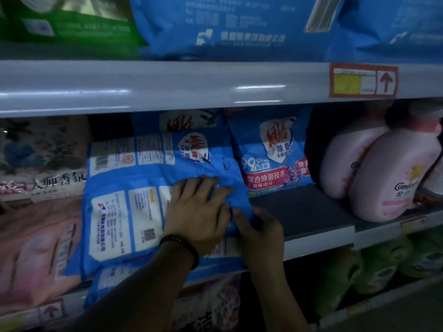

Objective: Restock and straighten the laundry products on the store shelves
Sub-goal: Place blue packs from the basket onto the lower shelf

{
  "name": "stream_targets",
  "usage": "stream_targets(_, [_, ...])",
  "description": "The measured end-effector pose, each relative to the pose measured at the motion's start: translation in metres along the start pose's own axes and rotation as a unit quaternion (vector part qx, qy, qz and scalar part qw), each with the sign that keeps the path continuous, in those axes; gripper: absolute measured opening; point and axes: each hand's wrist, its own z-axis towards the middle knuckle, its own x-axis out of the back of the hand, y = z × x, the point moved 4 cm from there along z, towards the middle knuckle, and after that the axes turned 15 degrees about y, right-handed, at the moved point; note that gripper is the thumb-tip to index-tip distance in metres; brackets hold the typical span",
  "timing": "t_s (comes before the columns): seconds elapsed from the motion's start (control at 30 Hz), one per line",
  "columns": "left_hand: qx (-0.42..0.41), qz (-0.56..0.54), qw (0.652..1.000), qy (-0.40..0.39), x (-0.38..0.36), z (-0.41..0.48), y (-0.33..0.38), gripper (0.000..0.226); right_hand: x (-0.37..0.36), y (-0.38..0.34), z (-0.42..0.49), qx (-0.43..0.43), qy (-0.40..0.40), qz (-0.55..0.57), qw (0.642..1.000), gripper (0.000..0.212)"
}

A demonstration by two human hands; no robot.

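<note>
Grey store shelving (pixel 167 87) fills the dim view, stacked tier on tier. Nearest, both forearms rise from 6 o'clock. The left hand (pixel 199 212), with a dark bracelet (pixel 182 248) on its wrist, lies flat with fingers spread, pressing on a blue detergent bag (pixel 134 183). That bag lies back side up at the centre, on the front of the middle shelf (pixel 299 212), its white printed panels facing the camera. The right hand (pixel 261 233) sits just beside the left, at 5 o'clock of it, with fingers bent against the bag's lower right edge; the fingertips are hidden, so I cannot tell whether it pinches the bag or only touches it. A second blue bag (pixel 112 281) pokes out beneath the first at 7 o'clock.

At 9 o'clock pink packs (pixel 36 248) lie beside the flat bag, with a floral pack (pixel 40 149) above them. At 4 o'clock, on the tier below, sit green packs (pixel 383 267).

Farther back, an upright blue bag (pixel 271 154) stands face out at 1 o'clock of the hands. Pink bottles (pixel 388 178) lean together at 3 o'clock, apart from it across bare shelf.

Farthest up, at 12 o'clock, large blue bags (pixel 227 25) rest on the top tier, a green pack (pixel 72 22) at 11 o'clock, and a red-framed price label (pixel 363 80) at 2 o'clock.
</note>
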Motion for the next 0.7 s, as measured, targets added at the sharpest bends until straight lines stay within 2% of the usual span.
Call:
stream_targets(0.1, [-0.01,-0.013,1.0,-0.012,0.001,0.0,0.003,0.048,0.004,-0.005,0.0,0.001,0.033,0.005,0.999,0.012])
stream_targets(0.17, [-0.013,-0.039,0.998,-0.044,0.005,-0.005,0.006,0.056,0.008,-0.015,-0.009,0.034,0.056,-0.005,0.998,0.012])
stream_targets(0.27, [-0.013,-0.059,0.995,-0.076,0.029,-0.018,-0.004,0.07,0.01,-0.033,-0.024,0.043,0.08,0.054,0.994,0.017])
stream_targets(0.37, [0.02,0.005,0.998,-0.068,0.066,-0.044,-0.027,0.107,0.013,-0.053,-0.032,0.002,0.08,0.127,0.989,0.023])
stream_targets(0.43, [0.082,0.04,0.993,-0.08,0.075,-0.063,-0.053,0.118,0.012,-0.06,-0.037,-0.074,0.063,0.192,0.977,0.02])
stream_targets(0.5, [0.114,0.062,0.987,-0.093,0.076,-0.078,-0.074,0.113,0.012,-0.064,-0.046,-0.129,0.047,0.239,0.961,0.018])
stream_targets(0.6, [0.108,0.055,0.986,-0.115,0.077,-0.083,-0.081,0.105,0.014,-0.069,-0.057,-0.129,0.044,0.248,0.959,0.019])
stream_targets(0.7, [0.104,0.054,0.989,-0.094,0.084,-0.084,-0.072,0.102,0.013,-0.074,-0.066,-0.154,0.024,0.331,0.931,0.025])
